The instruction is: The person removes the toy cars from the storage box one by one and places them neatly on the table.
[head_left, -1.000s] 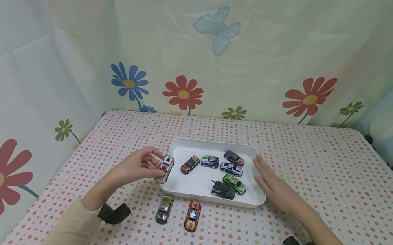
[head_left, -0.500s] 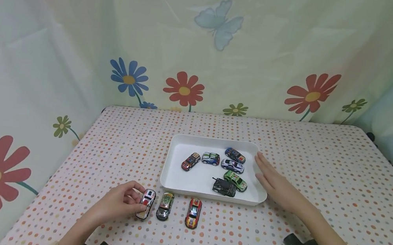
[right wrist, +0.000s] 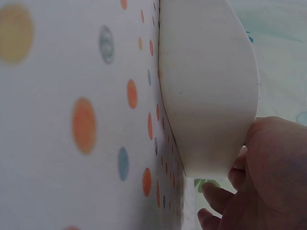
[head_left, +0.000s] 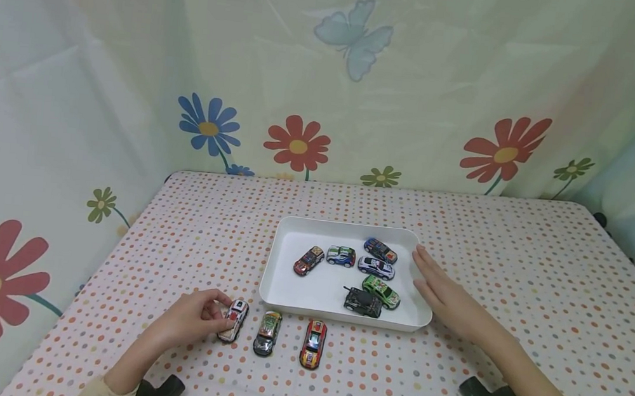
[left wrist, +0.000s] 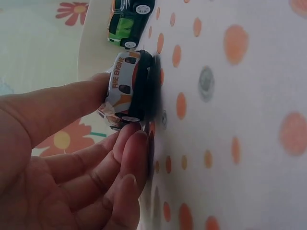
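My left hand [head_left: 191,321] pinches a white and red toy car [head_left: 234,321] between thumb and fingers, low over the tablecloth, left of the tray. In the left wrist view, the toy car [left wrist: 125,86] shows "FIRE ENGINE" lettering on its side. Just to its right stands a green and black toy car [head_left: 267,333], and beyond that a red and yellow toy car [head_left: 313,344]. My right hand [head_left: 448,300] rests against the right end of the white tray [head_left: 308,299], its fingers mostly straight. The right wrist view has the thumb at the tray's rim [right wrist: 256,86].
Inside the tray lie several more toy cars, among them a dark brown one [head_left: 309,261], a green one [head_left: 381,291] and a black vehicle [head_left: 362,302]. Dotted cloth covers the table [head_left: 497,241]. Flower-printed curtains [head_left: 421,74] hang behind and at both sides.
My left hand has carried the white and red car from the tray's left edge down toward the front, beside the green and black car. The right hand has stayed at the tray.
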The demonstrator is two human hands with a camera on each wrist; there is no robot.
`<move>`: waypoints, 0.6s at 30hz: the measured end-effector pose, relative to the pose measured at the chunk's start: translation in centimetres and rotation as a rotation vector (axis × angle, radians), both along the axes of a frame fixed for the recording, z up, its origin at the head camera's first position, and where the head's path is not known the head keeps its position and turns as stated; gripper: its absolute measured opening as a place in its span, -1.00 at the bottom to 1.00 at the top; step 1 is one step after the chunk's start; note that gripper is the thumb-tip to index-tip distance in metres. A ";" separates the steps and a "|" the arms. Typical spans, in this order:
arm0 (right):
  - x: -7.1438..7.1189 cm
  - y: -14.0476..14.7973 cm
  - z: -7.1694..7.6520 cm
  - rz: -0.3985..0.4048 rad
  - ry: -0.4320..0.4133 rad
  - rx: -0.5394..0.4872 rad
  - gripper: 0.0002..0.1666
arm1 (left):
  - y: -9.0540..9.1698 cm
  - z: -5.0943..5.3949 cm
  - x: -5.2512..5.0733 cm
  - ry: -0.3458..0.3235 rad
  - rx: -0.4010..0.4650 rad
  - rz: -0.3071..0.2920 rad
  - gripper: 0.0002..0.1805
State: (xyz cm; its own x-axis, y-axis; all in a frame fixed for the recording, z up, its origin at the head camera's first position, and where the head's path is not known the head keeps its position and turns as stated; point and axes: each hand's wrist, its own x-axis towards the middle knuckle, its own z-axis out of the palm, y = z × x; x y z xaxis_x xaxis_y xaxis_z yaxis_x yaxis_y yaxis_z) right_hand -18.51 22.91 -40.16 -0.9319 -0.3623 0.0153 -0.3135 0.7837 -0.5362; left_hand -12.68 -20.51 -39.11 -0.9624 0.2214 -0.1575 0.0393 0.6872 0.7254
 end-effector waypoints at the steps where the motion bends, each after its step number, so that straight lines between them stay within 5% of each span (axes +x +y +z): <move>1: 0.0 0.0 0.0 0.003 0.001 -0.003 -0.31 | 0.0 0.0 0.1 -0.003 -0.004 0.003 -0.58; 12: -0.1 -0.1 -0.2 0.006 0.000 0.008 -0.32 | -0.2 0.0 0.7 0.025 -0.031 0.006 -0.54; 18: -0.1 0.1 -0.1 0.008 -0.003 0.009 -0.32 | -0.7 1.2 -0.1 0.061 -0.106 -0.079 -0.47</move>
State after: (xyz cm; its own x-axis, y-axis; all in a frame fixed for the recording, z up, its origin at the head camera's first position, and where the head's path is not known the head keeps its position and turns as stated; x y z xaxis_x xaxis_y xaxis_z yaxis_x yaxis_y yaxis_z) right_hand -18.59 23.01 -40.26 -0.9290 -0.3701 0.0088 -0.3181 0.7859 -0.5302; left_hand -12.79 -21.21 -37.95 -0.9511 0.2822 -0.1257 0.1384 0.7530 0.6433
